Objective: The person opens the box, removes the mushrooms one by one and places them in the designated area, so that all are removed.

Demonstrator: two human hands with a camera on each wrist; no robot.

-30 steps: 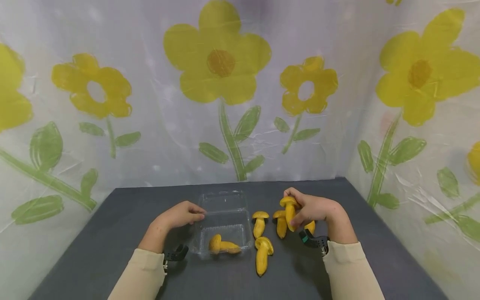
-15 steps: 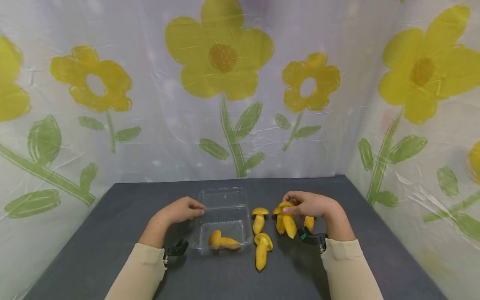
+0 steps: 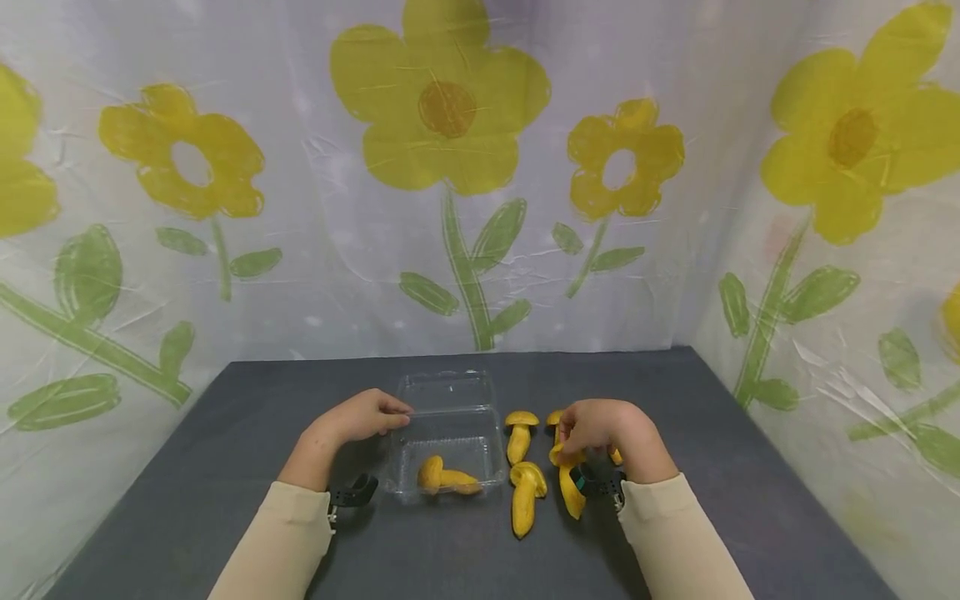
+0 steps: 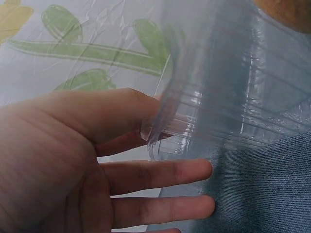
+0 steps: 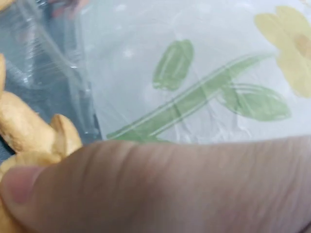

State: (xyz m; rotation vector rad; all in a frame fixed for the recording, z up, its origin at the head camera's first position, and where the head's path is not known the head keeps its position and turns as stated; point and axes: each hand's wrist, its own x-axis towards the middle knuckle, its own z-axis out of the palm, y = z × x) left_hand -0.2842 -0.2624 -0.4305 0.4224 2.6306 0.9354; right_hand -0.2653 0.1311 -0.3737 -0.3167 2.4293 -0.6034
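Note:
A clear plastic clamshell container (image 3: 468,446) lies with its lid folded back. My left hand (image 3: 363,417) pinches its left edge between thumb and index finger; in the left wrist view, the other fingers (image 4: 160,211) stretch out below the rim (image 4: 167,128). One yellow mushroom (image 3: 450,479) lies on its side inside the container. My right hand (image 3: 603,427) holds another yellow mushroom (image 3: 572,496) by its cap, stem pointing toward me. In the right wrist view, the thumb (image 5: 22,187) presses on that cap, and most of the mushroom is out of frame.
Two yellow mushrooms, one farther back (image 3: 519,437) and one nearer (image 3: 522,500), lie right of the container. Another mushroom (image 3: 555,419) shows behind my right hand, and part of one more (image 3: 616,456) beside the wrist. Flower-printed sheeting (image 3: 300,250) encloses the dark table (image 3: 420,558).
My right hand has lowered and moved toward me and slightly left, shifting its grip from the mushroom's stem to its cap. The left hand stays at the container's edge.

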